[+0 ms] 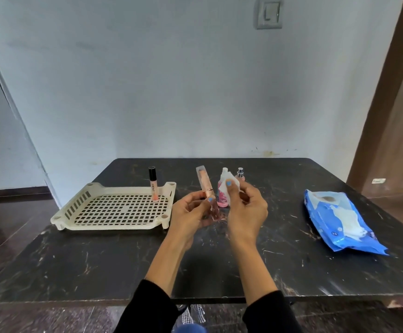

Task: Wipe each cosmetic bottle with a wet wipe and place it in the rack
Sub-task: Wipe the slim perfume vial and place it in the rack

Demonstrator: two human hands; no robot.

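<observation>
— Hands? Left hand (190, 212) grips the rose-gold tube (205, 186), tilted, over the table (99, 260).
— And the right hand (246, 210)?
— Pinching a wet wipe (231, 186) just beside it — touching, perhaps. The rack (113, 207) lies left, holding one lip gloss (153, 183).

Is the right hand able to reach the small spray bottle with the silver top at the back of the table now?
Probably not at once: the right hand pinches a wet wipe, so its fingers are busy. The spray bottle stands just behind that hand, with nothing visible between them.
</observation>
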